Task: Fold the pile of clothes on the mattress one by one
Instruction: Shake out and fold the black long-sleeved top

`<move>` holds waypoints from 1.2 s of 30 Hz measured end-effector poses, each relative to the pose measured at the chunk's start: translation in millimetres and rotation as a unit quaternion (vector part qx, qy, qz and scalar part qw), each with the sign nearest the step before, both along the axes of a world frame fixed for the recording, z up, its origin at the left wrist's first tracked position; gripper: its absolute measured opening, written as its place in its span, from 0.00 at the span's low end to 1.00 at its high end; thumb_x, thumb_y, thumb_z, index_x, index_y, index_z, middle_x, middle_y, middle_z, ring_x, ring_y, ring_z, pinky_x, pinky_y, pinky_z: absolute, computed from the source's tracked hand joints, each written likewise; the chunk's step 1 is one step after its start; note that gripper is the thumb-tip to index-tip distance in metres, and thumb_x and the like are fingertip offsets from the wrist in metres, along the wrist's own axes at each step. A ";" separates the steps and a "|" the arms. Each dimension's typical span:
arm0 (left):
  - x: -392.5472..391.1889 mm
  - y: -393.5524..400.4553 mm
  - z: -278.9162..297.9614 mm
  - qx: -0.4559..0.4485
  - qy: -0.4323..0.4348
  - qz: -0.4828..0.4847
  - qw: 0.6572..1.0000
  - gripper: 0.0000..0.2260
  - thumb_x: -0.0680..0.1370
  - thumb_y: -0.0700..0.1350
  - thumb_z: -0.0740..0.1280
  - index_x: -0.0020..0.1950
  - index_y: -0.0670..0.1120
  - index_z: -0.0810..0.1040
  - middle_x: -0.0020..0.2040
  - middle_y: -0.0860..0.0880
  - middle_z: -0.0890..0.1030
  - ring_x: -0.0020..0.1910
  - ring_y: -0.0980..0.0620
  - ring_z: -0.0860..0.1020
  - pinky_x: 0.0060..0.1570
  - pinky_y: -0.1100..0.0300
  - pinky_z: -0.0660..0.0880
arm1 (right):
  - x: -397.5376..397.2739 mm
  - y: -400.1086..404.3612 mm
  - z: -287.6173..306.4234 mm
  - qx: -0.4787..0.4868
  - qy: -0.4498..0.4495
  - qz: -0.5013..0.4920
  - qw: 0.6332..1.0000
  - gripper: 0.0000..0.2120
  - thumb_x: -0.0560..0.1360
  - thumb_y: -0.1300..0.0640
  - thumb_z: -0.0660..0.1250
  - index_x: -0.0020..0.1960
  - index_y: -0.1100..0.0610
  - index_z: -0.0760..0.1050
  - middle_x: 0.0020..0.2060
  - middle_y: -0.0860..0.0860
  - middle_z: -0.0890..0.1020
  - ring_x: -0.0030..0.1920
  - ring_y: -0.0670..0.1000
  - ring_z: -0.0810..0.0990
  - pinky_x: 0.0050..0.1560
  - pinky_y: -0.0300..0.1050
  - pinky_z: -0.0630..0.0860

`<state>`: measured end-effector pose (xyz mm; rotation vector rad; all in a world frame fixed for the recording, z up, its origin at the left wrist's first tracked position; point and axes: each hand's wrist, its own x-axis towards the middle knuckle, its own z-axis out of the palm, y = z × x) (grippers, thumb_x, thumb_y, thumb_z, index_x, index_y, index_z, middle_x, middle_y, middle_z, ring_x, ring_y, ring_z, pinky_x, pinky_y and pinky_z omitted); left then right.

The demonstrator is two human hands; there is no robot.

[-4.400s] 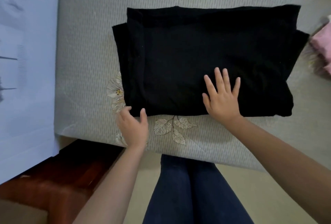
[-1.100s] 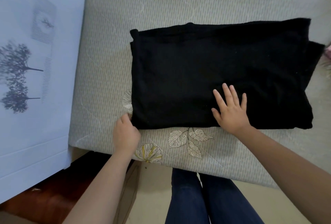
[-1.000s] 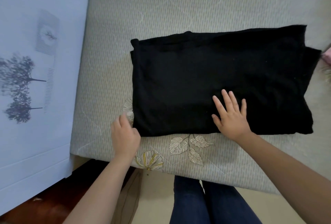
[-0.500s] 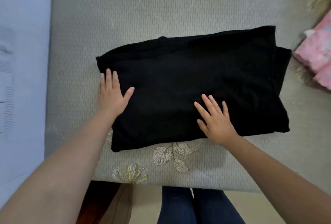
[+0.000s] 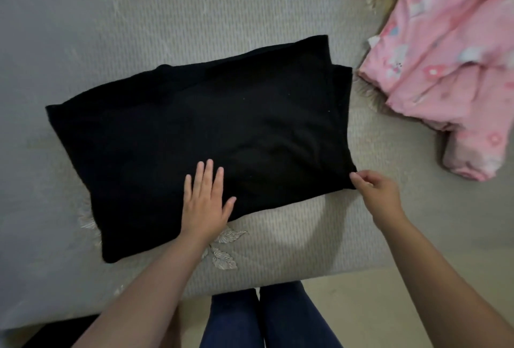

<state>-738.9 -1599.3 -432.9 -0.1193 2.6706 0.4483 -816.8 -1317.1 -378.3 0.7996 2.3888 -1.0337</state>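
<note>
A black garment [image 5: 194,131], folded into a wide rectangle, lies flat on the grey mattress [image 5: 250,8]. My left hand [image 5: 204,203] rests flat on its near middle, fingers straight and spread. At the garment's near right corner, my right hand [image 5: 374,190] has its fingertips curled and pinches the fabric edge. To the right lies a crumpled pink patterned garment [image 5: 445,64], apart from both hands.
The mattress has pale flower and leaf prints [image 5: 222,250] and its near edge runs just in front of my legs in dark jeans [image 5: 267,320]. Beige floor [image 5: 375,306] shows below the edge.
My left hand slid from the garment's left end to its near middle. My right hand left the middle and went to the near right corner, pinching it. The view swung right, showing more pink cloth.
</note>
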 end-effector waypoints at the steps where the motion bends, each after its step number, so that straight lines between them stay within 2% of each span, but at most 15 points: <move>1: 0.8 1.5 -1.7 -0.007 -0.005 0.004 1.000 0.30 0.79 0.53 0.57 0.75 0.42 0.49 0.75 0.43 0.45 0.69 0.50 0.33 0.67 0.54 0.32 | -1.4 3.5 -0.7 0.006 0.014 -0.013 1.000 0.10 0.77 0.60 0.62 0.36 0.55 0.72 0.32 0.48 0.75 0.34 0.47 0.72 0.34 0.39 0.67; 4: 0.5 1.8 1.6 -0.016 -0.002 -0.014 1.000 0.30 0.78 0.53 0.59 0.74 0.41 0.51 0.72 0.45 0.42 0.70 0.50 0.37 0.68 0.52 0.34 | -5.4 14.0 -3.1 0.064 0.050 -0.062 0.995 0.11 0.78 0.59 0.59 0.38 0.59 0.72 0.32 0.50 0.73 0.34 0.48 0.70 0.33 0.39 0.66; 7: -1.8 -5.3 6.7 -0.041 -0.032 -0.058 0.997 0.32 0.78 0.56 0.58 0.74 0.43 0.47 0.71 0.47 0.37 0.70 0.51 0.34 0.67 0.51 0.32 | -2.0 13.7 -18.5 0.169 -0.001 0.026 0.985 0.12 0.79 0.61 0.56 0.48 0.68 0.74 0.41 0.61 0.78 0.44 0.59 0.75 0.45 0.48 0.69; 10: -8.3 -10.4 11.6 -0.094 -0.089 -0.108 0.986 0.34 0.77 0.61 0.53 0.75 0.46 0.41 0.74 0.46 0.36 0.72 0.50 0.33 0.68 0.50 0.32 | -4.8 7.7 -29.3 0.210 -0.014 0.028 0.977 0.13 0.79 0.60 0.54 0.52 0.68 0.74 0.46 0.64 0.79 0.50 0.62 0.75 0.52 0.52 0.66; 13: -19.7 -8.9 22.7 -0.110 -0.108 -0.114 0.981 0.31 0.78 0.59 0.54 0.75 0.46 0.50 0.76 0.44 0.48 0.75 0.47 0.44 0.71 0.48 0.40 | -10.3 4.5 -34.3 0.235 -0.018 0.047 0.971 0.12 0.79 0.60 0.56 0.52 0.65 0.75 0.46 0.61 0.80 0.52 0.62 0.73 0.53 0.52 0.65; 15: -30.8 -5.0 33.7 -0.093 -0.069 -0.105 0.988 0.26 0.76 0.50 0.65 0.70 0.40 0.65 0.71 0.37 0.63 0.71 0.41 0.60 0.69 0.42 0.52 | -10.2 3.6 -33.4 0.245 -0.009 0.059 0.968 0.10 0.77 0.60 0.58 0.49 0.64 0.76 0.46 0.60 0.79 0.51 0.61 0.73 0.53 0.52 0.64; 17: -42.6 -0.2 39.2 -0.075 0.017 -0.129 0.989 0.21 0.66 0.38 0.76 0.56 0.33 0.77 0.56 0.33 0.77 0.56 0.35 0.76 0.55 0.35 0.70 | -8.6 1.9 -32.0 0.230 0.016 0.059 0.971 0.10 0.76 0.58 0.60 0.50 0.64 0.76 0.46 0.59 0.79 0.52 0.61 0.72 0.54 0.52 0.63; 19: -61.0 9.7 46.3 -0.066 0.047 -0.160 0.984 0.20 0.58 0.32 0.78 0.48 0.32 0.80 0.47 0.33 0.80 0.47 0.35 0.80 0.44 0.37 0.76 | -7.7 0.4 -29.9 0.212 0.017 0.074 0.974 0.15 0.75 0.52 0.62 0.55 0.61 0.75 0.50 0.57 0.79 0.55 0.58 0.72 0.56 0.52 0.61; 21: -87.5 25.0 51.8 -0.048 0.080 -0.188 0.978 0.19 0.58 0.29 0.77 0.48 0.32 0.80 0.46 0.34 0.81 0.45 0.36 0.81 0.43 0.41 0.78 | -5.6 -3.1 -29.3 0.209 -0.015 0.102 0.972 0.19 0.75 0.47 0.62 0.59 0.58 0.74 0.53 0.55 0.77 0.58 0.56 0.71 0.58 0.51 0.60; 25: -153.3 78.4 55.4 -0.038 0.141 -0.292 0.945 0.20 0.63 0.28 0.72 0.54 0.33 0.78 0.53 0.34 0.79 0.55 0.35 0.77 0.52 0.44 0.75 | 1.2 -12.7 -32.2 0.189 -0.047 0.100 0.976 0.10 0.76 0.52 0.62 0.51 0.57 0.75 0.48 0.52 0.78 0.54 0.53 0.71 0.50 0.45 0.54; 27: -188.7 112.8 52.9 -0.074 0.113 -0.341 0.930 0.23 0.73 0.33 0.62 0.69 0.38 0.67 0.70 0.39 0.67 0.71 0.40 0.62 0.68 0.49 0.59 | 2.1 -12.7 -33.6 0.164 -0.042 0.079 0.982 0.09 0.76 0.56 0.62 0.36 0.55 0.70 0.37 0.48 0.75 0.50 0.53 0.73 0.44 0.43 0.53; 29: -220.3 142.2 43.0 -0.098 0.100 -0.375 0.916 0.27 0.77 0.37 0.55 0.75 0.45 0.52 0.76 0.47 0.52 0.75 0.47 0.46 0.71 0.51 0.43 | 1.8 -8.0 -33.8 0.150 -0.041 0.084 0.984 0.15 0.75 0.58 0.62 0.30 0.53 0.64 0.31 0.44 0.69 0.46 0.52 0.74 0.41 0.42 0.50; 30: -231.7 156.3 38.1 -0.118 0.087 -0.398 0.906 0.27 0.78 0.38 0.54 0.75 0.46 0.49 0.76 0.49 0.49 0.75 0.48 0.43 0.71 0.50 0.41 | 1.6 -2.6 -33.3 0.148 -0.032 0.094 0.984 0.13 0.75 0.57 0.62 0.32 0.53 0.67 0.32 0.44 0.69 0.47 0.51 0.74 0.40 0.42 0.48; 32: -245.9 181.3 32.7 -0.160 0.048 -0.445 0.880 0.25 0.78 0.38 0.54 0.75 0.46 0.52 0.75 0.48 0.54 0.75 0.48 0.46 0.71 0.48 0.41 | 0.3 14.6 -32.2 0.154 -0.011 0.121 0.981 0.05 0.75 0.54 0.63 0.42 0.53 0.75 0.37 0.43 0.71 0.49 0.49 0.73 0.37 0.42 0.45; 36: -258.7 203.1 41.2 -0.188 0.046 -0.463 0.865 0.16 0.76 0.38 0.57 0.63 0.44 0.70 0.61 0.45 0.71 0.65 0.46 0.66 0.72 0.49 0.46 | -10.1 63.4 -18.2 0.194 -0.003 0.123 0.973 0.08 0.74 0.52 0.64 0.48 0.55 0.78 0.45 0.48 0.78 0.53 0.51 0.73 0.38 0.42 0.46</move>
